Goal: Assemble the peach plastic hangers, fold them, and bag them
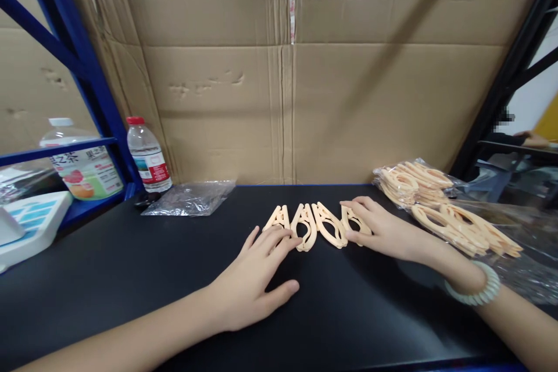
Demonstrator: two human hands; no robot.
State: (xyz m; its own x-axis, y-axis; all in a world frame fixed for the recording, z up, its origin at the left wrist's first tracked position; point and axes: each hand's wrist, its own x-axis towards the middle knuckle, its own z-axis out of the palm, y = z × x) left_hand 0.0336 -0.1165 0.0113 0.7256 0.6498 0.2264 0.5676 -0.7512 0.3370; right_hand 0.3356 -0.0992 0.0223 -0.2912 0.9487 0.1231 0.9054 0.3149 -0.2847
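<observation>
Resting flat on the black table [131, 279], the left hand [253, 285] and the right hand [379, 229] lie apart with open fingers, each touching one end of the row of four peach plastic clips [316, 225].

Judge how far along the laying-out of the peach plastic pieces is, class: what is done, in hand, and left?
Done: four peach plastic pieces lie side by side in a row on the black table. In hand: the left hand rests flat with its fingers on the row's left end; the right hand touches the right end. Left: bagged piles of pieces sit at the right, and an empty-looking clear bag at the left.
</observation>
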